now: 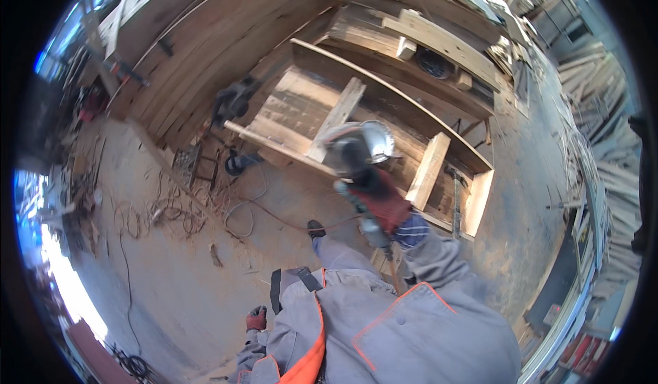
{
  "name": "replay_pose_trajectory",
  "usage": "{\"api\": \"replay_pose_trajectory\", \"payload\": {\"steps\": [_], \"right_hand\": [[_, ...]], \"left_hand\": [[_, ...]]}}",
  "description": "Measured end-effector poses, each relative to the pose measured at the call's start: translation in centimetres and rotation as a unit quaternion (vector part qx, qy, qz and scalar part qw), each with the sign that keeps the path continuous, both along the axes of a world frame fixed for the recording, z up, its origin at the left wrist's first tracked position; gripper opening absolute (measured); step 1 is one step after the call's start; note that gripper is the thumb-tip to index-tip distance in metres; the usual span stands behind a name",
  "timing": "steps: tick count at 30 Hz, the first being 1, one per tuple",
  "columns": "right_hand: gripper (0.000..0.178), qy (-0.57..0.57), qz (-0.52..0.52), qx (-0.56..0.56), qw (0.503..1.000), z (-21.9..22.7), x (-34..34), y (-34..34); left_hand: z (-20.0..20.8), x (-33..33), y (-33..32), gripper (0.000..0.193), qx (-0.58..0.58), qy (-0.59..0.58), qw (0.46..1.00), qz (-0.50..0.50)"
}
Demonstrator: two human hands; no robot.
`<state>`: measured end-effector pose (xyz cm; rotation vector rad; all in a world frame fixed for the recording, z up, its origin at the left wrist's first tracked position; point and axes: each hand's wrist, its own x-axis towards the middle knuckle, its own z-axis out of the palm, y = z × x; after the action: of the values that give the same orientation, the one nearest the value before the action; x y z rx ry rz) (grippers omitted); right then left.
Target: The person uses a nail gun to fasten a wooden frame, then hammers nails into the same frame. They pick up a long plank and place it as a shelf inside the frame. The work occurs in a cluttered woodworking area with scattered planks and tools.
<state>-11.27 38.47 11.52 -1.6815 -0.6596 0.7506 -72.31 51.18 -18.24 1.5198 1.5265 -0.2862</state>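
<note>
My right hand (386, 202), in a dark red glove, is closed round the handle of a circular saw (346, 152) with a teal body. The saw is smeared by motion, and its silver round blade (378, 141) shows at the far side. It is over the near part of a long wooden frame (301, 103) of boards with crosspieces; whether it touches the wood I cannot tell. Low at my left side hangs my left hand (256, 318), also gloved in dark red, its fingers curled into a fist with nothing visible in them.
Behind the frame stands a second wooden box (439, 45) with loose boards on top. A tall plank wall (226, 31) rises at the far left. Hoses and cables (240, 218) lie looped on the dusty floor. Stacked timber (596, 89) lines the right side.
</note>
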Motion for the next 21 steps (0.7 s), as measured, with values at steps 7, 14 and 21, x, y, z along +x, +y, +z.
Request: {"api": "replay_pose_trajectory", "payload": {"steps": [7,14,21], "right_hand": [[0.044,-0.078,0.001,0.029,0.997,-2.7,2.5,16.5],[0.057,-0.097,-0.032,-0.309,0.946,-6.4,6.5,29.8],[0.066,-0.072,-0.126,-0.485,0.862,-14.5,11.0,38.5]], "left_hand": [[3.2,13.0,12.9,0.045,0.013,-0.084,0.995,-0.045],[2.9,17.8,21.9,0.049,-0.037,-0.051,0.988,-0.141],[0.8,17.3,35.5,0.05,0.005,0.012,0.954,-0.298]]}}
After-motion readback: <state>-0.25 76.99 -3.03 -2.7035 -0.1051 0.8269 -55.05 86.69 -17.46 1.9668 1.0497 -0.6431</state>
